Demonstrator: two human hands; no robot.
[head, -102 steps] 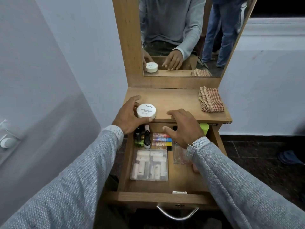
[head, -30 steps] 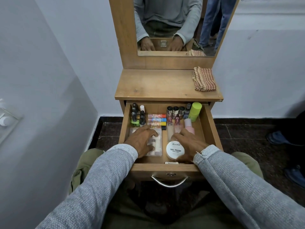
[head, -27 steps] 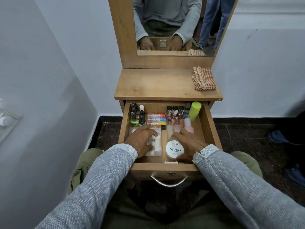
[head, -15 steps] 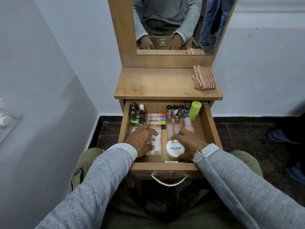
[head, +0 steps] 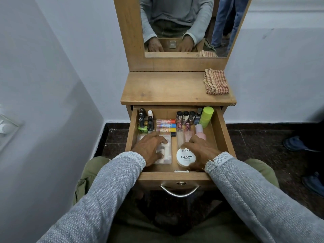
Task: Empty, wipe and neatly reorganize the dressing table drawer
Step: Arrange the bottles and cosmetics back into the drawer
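Note:
The wooden drawer [head: 175,177] of the dressing table stands pulled out, full of cosmetics. My left hand [head: 149,148] lies flat, fingers spread, on a clear plastic case [head: 167,155] at the front left. My right hand [head: 201,151] curls around a white round "nail polish" jar [head: 186,157] at the front middle, fingers at its far edge and thumb at its near edge. Behind them are dark nail polish bottles [head: 142,128], stacked lip balm tubes [head: 165,125], small bottles [head: 185,117], a lime green bottle [head: 206,116] and a pink bottle [head: 199,131].
A folded checked cloth [head: 216,84] lies at the right back of the tabletop [head: 166,88]. The mirror [head: 175,23] rises behind it. A metal handle [head: 179,191] hangs on the drawer front above my knees. Walls close in left and behind; someone's shoes [head: 296,144] are on the floor at right.
The white jar, held on the tabletop by my left hand earlier, now sits in the drawer under my right hand. Over the last second both hands have barely moved.

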